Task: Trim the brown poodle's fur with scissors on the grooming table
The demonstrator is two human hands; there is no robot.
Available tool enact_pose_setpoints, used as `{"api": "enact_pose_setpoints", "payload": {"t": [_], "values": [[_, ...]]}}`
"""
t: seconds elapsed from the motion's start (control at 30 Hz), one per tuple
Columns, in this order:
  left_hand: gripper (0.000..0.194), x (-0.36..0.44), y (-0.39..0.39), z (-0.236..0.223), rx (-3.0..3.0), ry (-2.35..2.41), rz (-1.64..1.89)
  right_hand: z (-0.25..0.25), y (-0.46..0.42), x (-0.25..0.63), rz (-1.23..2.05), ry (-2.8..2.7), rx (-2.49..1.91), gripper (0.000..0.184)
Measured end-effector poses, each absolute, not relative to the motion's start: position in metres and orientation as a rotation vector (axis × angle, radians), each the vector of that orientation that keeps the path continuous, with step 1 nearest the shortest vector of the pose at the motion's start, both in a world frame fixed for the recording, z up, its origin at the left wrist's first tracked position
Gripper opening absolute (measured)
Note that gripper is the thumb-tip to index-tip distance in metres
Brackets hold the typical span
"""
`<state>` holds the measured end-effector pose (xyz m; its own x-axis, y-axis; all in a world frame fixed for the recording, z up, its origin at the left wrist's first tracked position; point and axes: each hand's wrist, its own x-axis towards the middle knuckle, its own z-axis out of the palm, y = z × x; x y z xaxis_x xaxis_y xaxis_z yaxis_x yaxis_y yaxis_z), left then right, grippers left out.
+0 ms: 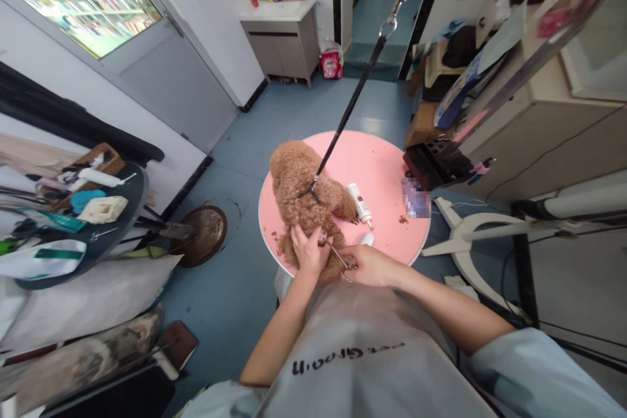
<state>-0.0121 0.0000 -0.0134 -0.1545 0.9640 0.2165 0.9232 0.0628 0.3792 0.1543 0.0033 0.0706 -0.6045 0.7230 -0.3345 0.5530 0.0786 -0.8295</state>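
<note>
A curly brown dog (296, 173) is on a round pink table (392, 160), a black strap (356, 95) clipped at its neck. My left hand (309, 249) grips the fur near its head, around a small pinkish patch that looks like the inside of an ear. In my right hand (371, 266) is a slim metal hemostat-like tool (339, 255) with finger loops, its tip at that patch. I cannot make out what is between its jaws. Right of the dog's dark-clawed paw (353, 214) lies a white squeeze bottle (360, 204), with a small white object (367, 240) close to my right hand.
Loose brown fur tufts (403, 219) lie on the table. A dark side table (137, 192) at left holds scissors and grooming items. A metal arm (533, 59) crosses the upper right. A pale stand base (460, 235) stands on the floor at right; a white-topped cabinet (284, 46) is behind.
</note>
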Motion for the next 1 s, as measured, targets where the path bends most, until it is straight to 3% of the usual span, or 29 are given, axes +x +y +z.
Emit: {"api": "enact_pose_setpoints", "payload": {"t": [0.17, 0.37, 0.6, 0.8, 1.0], "values": [[0.033, -0.010, -0.001, -0.015, 1.997, 2.224, 0.693, 0.065, 0.007, 0.150, 1.440, -2.202, -1.506, 0.026], [0.033, -0.013, -0.001, -0.017, 1.996, 2.237, 0.633, 0.065, 0.006, 0.153, 1.601, -2.188, -1.244, 0.018], [0.033, -0.014, -0.001, -0.018, 2.021, 2.232, 0.644, 0.063, 0.011, 0.150, 1.515, -2.180, -1.427, 0.021], [0.033, -0.017, -0.001, -0.018, 2.054, 2.227, 0.655, 0.063, 0.006, 0.152, 1.677, -2.128, -1.198, 0.021], [0.034, -0.016, -0.001, -0.021, 2.064, 2.224, 0.648, 0.057, 0.006, 0.148, 1.523, -2.151, -1.372, 0.023]]}}
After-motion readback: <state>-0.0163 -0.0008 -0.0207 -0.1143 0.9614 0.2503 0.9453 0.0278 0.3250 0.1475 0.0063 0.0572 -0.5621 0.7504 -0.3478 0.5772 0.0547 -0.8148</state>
